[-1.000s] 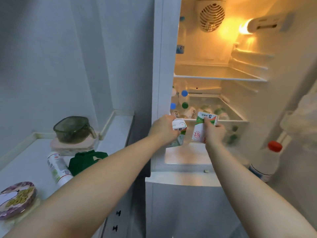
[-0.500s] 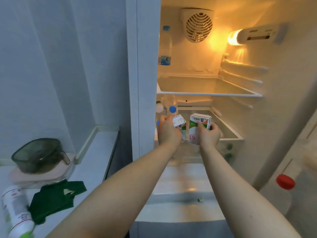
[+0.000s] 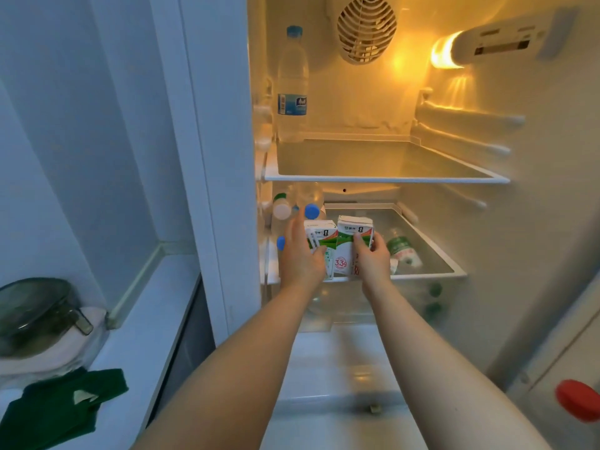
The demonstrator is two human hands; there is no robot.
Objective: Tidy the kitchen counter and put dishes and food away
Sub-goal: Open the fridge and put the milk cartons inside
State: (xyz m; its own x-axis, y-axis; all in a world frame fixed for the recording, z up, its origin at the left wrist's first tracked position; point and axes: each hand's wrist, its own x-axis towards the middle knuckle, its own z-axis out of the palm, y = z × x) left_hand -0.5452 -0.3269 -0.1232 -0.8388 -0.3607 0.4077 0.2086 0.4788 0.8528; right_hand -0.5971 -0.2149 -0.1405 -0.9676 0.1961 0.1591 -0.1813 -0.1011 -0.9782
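Two small white and green milk cartons stand side by side at the front of the fridge's lower glass shelf (image 3: 431, 274). My left hand (image 3: 300, 258) holds the left carton (image 3: 321, 238) from its left side, thumb across the front. My right hand (image 3: 371, 258) grips the right carton (image 3: 349, 241), fingers wrapped round its right edge. The bottoms of both cartons sit at the shelf's front rim; I cannot tell if they rest fully on it.
Lying bottles with blue caps (image 3: 311, 211) crowd the shelf's left; a green-labelled bottle (image 3: 402, 250) lies right. A water bottle (image 3: 292, 86) stands on the upper shelf (image 3: 383, 180). A red-capped bottle (image 3: 578, 402) sits in the door. On the counter: green cloth (image 3: 65, 407), glass jug (image 3: 35, 316).
Both hands have carried the cartons forward and into the fridge, down to the lower shelf's front. The view has shifted closer and to the right.
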